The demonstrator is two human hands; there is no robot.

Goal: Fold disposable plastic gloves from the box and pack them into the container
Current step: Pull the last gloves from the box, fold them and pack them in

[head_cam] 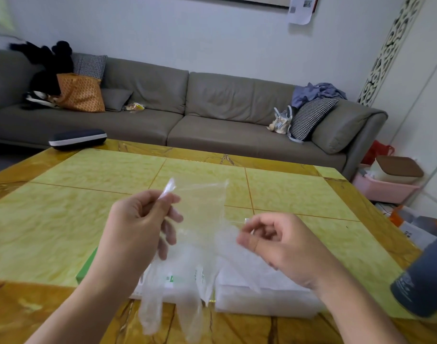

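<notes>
A clear plastic glove (200, 232) hangs in the air above the table, cuff up and fingers dangling toward me. My left hand (140, 227) pinches the cuff's left corner between thumb and fingers. My right hand (274, 242) pinches the glove's right edge lower down. Beneath the glove lies the green and white glove box (172, 281), partly hidden by my left forearm. To its right sits a white translucent container (264, 294) with folded plastic in it.
The yellow-green tiled table (88, 194) has a brown border. A dark glasses case (77, 139) rests at its far left edge. A dark grey cylinder (425, 279) stands at the right edge. A grey sofa (187, 108) runs behind the table.
</notes>
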